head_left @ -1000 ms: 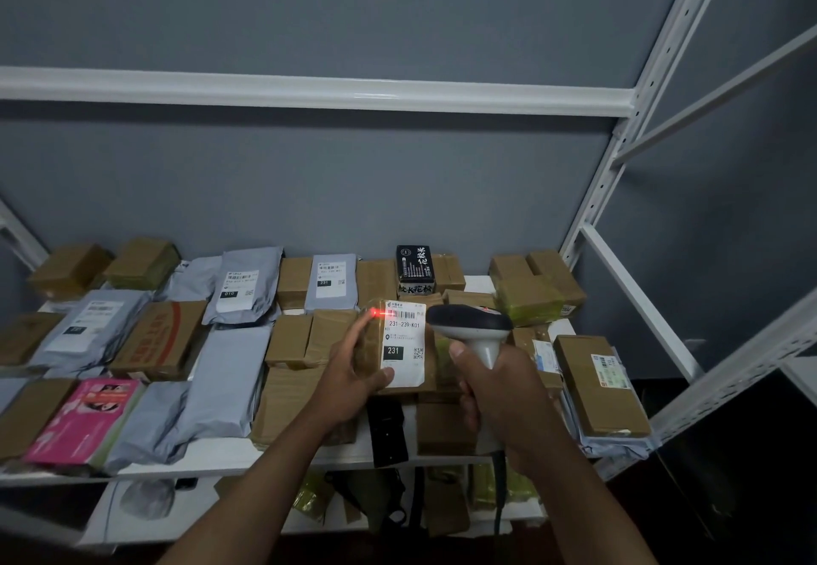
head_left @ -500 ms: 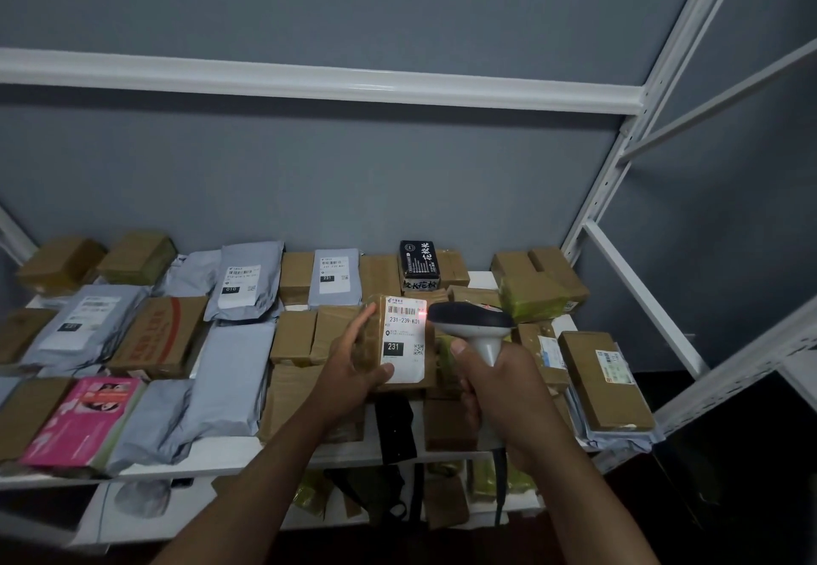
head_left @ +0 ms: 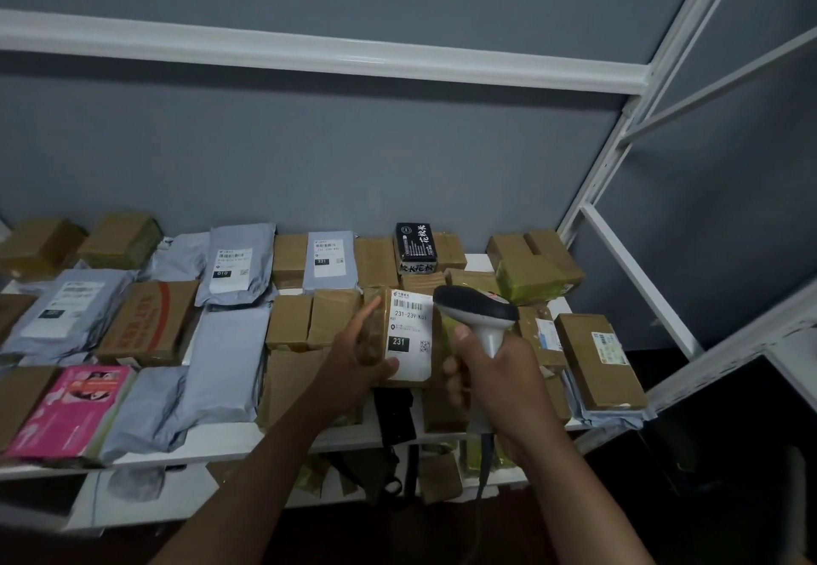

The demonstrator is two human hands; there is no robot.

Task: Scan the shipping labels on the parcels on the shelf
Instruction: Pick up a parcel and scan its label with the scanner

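Note:
A brown taped parcel (head_left: 376,326) with a white shipping label (head_left: 411,334) marked 231 is tilted up at the middle of the shelf. My left hand (head_left: 353,356) grips its left side, thumb on the label's lower corner. My right hand (head_left: 495,379) grips the handle of a grey barcode scanner (head_left: 477,312), whose dark head sits just right of the label. No red light shows on the label. Many other parcels lie flat on the white shelf (head_left: 230,436).
Grey mailer bags (head_left: 230,264) and brown boxes (head_left: 146,321) fill the shelf; a pink packet (head_left: 66,410) lies front left. A black box (head_left: 413,246) stands at the back. White rack uprights (head_left: 619,131) rise on the right. More parcels sit on a lower shelf (head_left: 442,471).
The red scanner spot on the label's upper left corner a second ago has gone. Both hands keep their grips; the parcel and scanner have barely moved.

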